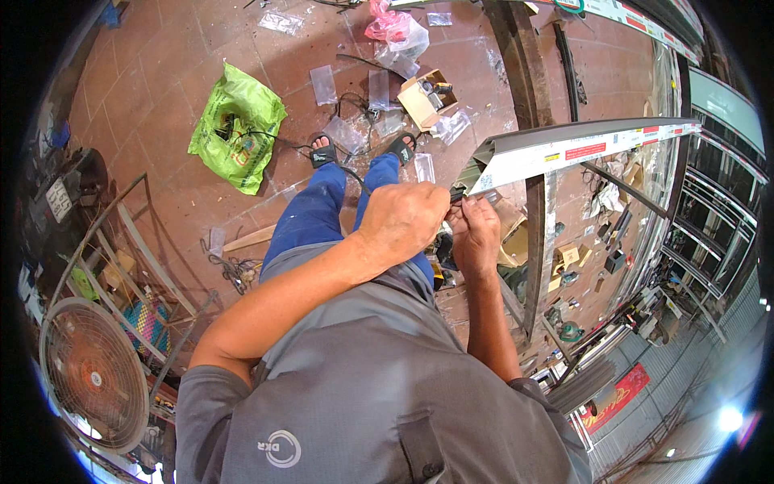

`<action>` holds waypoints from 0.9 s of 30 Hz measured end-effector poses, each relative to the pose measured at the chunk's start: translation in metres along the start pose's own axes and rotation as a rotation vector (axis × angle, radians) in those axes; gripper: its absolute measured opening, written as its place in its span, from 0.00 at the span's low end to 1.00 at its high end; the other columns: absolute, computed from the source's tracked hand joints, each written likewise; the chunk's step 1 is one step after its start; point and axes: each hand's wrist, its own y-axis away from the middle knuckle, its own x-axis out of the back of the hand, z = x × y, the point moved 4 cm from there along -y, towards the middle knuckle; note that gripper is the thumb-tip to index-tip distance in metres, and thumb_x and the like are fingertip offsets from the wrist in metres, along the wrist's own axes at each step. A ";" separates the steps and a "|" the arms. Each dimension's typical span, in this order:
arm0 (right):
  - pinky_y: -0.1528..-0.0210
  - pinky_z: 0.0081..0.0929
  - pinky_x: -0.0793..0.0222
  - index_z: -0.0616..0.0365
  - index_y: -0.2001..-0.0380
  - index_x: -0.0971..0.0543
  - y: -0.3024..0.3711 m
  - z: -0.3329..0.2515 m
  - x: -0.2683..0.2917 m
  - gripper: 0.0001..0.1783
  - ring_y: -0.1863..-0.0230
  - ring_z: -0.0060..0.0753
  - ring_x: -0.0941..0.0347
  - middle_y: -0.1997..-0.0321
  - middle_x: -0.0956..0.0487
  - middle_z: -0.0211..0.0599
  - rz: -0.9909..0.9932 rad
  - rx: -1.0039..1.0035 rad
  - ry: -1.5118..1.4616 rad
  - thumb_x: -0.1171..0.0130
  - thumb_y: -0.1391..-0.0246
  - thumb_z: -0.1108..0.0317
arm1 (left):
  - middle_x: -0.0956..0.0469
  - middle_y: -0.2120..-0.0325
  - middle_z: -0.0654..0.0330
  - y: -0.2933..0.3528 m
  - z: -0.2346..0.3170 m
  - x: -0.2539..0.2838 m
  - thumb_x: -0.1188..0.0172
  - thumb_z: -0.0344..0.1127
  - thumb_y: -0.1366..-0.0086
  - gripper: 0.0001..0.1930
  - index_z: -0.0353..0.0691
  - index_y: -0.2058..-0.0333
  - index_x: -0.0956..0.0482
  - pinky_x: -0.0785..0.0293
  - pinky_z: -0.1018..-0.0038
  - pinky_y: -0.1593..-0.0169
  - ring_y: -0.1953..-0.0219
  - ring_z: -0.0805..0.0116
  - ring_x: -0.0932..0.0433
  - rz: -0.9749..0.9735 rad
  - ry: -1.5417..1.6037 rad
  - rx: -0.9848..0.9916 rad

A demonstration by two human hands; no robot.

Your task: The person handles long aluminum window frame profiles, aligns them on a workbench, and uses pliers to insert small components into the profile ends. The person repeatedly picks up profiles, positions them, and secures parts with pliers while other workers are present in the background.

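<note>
My left hand (405, 219) is curled closed in front of my waist, its knuckles facing up. Close beside it, my right hand (479, 234) has thumb and fingers drawn together in a pinch. Between their fingertips a small dark piece (457, 194) shows; most of it is covered by the fingers, and its kind is unclear. Just beyond the hands is the mitred end of a long grey metal frame profile (592, 148), with white, red-marked protective film along its side. It extends away to the right across a dark metal beam (534, 234).
A green plastic bag (239, 133) lies on the tiled floor at the left, near my sandalled feet. An open cardboard box (421, 105), cables and clear wrappers are scattered ahead. A large round fan (94, 375) stands lower left. More frames (709, 210) are at the right.
</note>
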 end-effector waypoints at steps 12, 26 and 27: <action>0.48 0.33 0.29 0.64 0.56 0.24 -0.008 0.013 0.012 0.08 0.58 0.30 0.23 0.59 0.20 0.38 0.025 0.012 -0.046 0.45 0.33 0.71 | 0.19 0.74 0.51 -0.006 -0.005 0.005 0.35 0.38 0.34 0.08 0.40 0.69 0.19 0.24 0.53 0.67 0.70 0.46 0.18 -0.119 0.151 0.210; 0.55 0.28 0.28 0.63 0.68 0.21 -0.006 0.003 -0.001 0.09 0.64 0.26 0.24 0.67 0.19 0.35 0.059 0.093 0.104 0.45 0.37 0.70 | 0.20 0.76 0.51 -0.011 -0.005 0.010 0.34 0.38 0.36 0.10 0.39 0.72 0.21 0.24 0.55 0.69 0.71 0.48 0.18 -0.132 0.063 0.169; 0.56 0.27 0.29 0.62 0.69 0.21 -0.007 0.007 0.000 0.09 0.65 0.26 0.25 0.68 0.20 0.34 0.085 0.124 0.139 0.46 0.37 0.70 | 0.20 0.76 0.51 -0.011 -0.005 0.010 0.33 0.38 0.37 0.10 0.39 0.73 0.21 0.24 0.54 0.69 0.71 0.48 0.18 -0.135 0.057 0.174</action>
